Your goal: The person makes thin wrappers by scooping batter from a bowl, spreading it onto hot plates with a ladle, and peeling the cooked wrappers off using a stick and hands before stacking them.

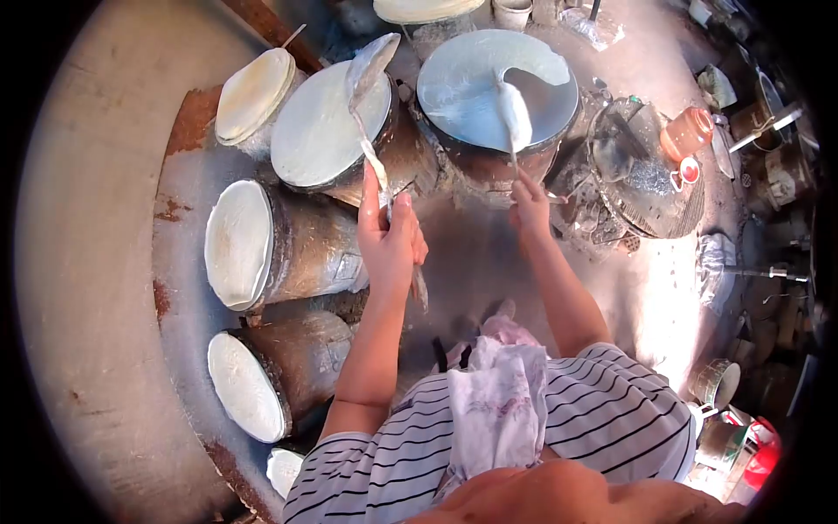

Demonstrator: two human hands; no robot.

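Observation:
My left hand (pixel 391 234) is wrapped round the handle of a long, batter-smeared scoop (pixel 371 70). Its broad head stands up over the edge of a batter-covered round griddle (pixel 323 131), and the handle's tail sticks out below my palm. In my right hand (pixel 530 208) is the thin handle of a white-coated spreader (pixel 515 112). The spreader's head lies over another round griddle (pixel 454 131), where pale wet batter covers much of the plate. A dark patch of bare metal (pixel 550 100) shows at that griddle's right side. Whether the spreader touches the plate, I cannot tell.
Several more drum stoves with pale round sheets (pixel 240 244) curve along the left. A stack of flat rounds (pixel 255 96) stands at the upper left. On the right, a sooty round top (pixel 646 166) bears a reddish jar (pixel 687 133) and a small red-and-white cup (pixel 690 170).

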